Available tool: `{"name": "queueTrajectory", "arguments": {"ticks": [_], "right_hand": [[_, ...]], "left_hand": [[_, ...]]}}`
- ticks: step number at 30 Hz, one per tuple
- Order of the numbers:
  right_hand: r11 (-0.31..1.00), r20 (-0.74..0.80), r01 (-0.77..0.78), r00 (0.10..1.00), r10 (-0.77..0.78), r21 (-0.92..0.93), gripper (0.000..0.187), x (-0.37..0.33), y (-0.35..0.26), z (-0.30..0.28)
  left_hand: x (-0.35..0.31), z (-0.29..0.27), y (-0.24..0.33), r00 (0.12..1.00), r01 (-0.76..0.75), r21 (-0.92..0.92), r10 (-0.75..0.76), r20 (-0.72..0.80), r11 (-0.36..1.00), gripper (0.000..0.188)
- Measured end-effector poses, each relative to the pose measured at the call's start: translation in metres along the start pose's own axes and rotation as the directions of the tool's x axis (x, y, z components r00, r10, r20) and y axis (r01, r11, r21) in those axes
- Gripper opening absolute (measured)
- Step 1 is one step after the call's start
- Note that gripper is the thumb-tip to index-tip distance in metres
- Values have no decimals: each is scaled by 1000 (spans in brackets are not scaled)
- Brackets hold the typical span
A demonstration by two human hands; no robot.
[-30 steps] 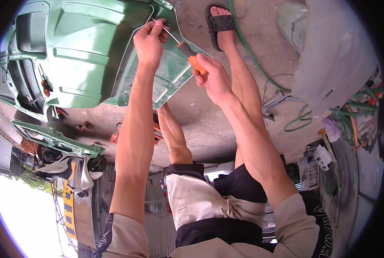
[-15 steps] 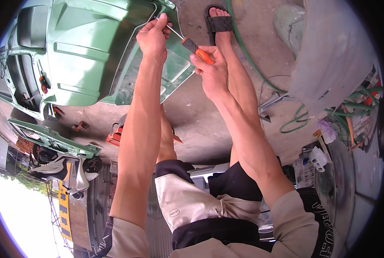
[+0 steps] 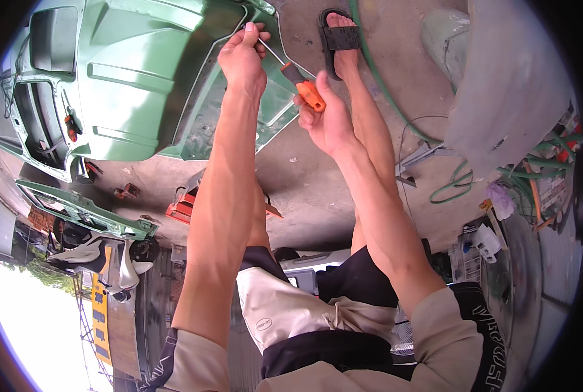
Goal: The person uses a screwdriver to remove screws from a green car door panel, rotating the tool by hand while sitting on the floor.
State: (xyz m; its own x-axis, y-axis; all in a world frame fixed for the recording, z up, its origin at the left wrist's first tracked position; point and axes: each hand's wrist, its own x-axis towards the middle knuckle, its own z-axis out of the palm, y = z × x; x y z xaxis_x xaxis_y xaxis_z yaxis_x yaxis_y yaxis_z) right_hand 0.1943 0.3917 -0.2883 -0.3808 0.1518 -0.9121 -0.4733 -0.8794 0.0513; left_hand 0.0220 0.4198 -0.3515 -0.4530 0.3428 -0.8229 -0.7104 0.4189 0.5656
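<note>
Left hand (image 3: 242,59): thumb and forefinger pinched together at the front end of the screwdriver's shaft (image 3: 274,52), other fingers curled. Tip hidden behind these fingers, can't tell what exactly sits in the pinch. Right hand (image 3: 327,117): fingers curled against the orange-and-dark handle of the screwdriver (image 3: 308,94), holding it loosely; thumb up, apart from it. So the screwdriver spans between both hands, tilted, shaft running up-left from the right fingers to the left ones, butt end bare by the right palm.

Under and just beside the left fingers: edge of the green vehicle body (image 3: 121,81), ribbed, glossy; it spreads out left of them. Second screwdriver (image 3: 71,127) on that body, well left of and below the left fingers, beside an opening. Green frame (image 3: 82,210) farther down-left on the floor (image 3: 298,176). Red tool (image 3: 182,206) on the floor below the left fingers, partly behind the forearm; small orange-red piece (image 3: 127,191) left of it.

Right of the left fingers, above the right ones: foot in a black sandal (image 3: 341,38). Green hose (image 3: 386,95) passes right of the sandal, up-right of the right fingers. Large grey sheet (image 3: 514,85) well right of them, hose loop (image 3: 451,189) below it.
</note>
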Motion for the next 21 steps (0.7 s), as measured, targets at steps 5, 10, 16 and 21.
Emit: {"name": "queueTrajectory", "arguments": {"ticks": [5,10,16,21], "right_hand": [[976,-44,107,992,-117,-188,28,9,9,-8],[695,-10,459,831,-556,-553,30,8,15,3],[987,-76,104,991,-114,-121,26,4,2,-2],[148,198,494,580,-791,-857,30,10,16,4]], "left_hand": [[-4,1,-6,999,46,-5,-46,19,999,24],[-1,-7,0,998,37,-58,-34,62,998,27],[-8,-2,-4,994,70,-145,-57,90,987,24],[-19,0,-16,994,66,-58,-61,85,996,21]]}}
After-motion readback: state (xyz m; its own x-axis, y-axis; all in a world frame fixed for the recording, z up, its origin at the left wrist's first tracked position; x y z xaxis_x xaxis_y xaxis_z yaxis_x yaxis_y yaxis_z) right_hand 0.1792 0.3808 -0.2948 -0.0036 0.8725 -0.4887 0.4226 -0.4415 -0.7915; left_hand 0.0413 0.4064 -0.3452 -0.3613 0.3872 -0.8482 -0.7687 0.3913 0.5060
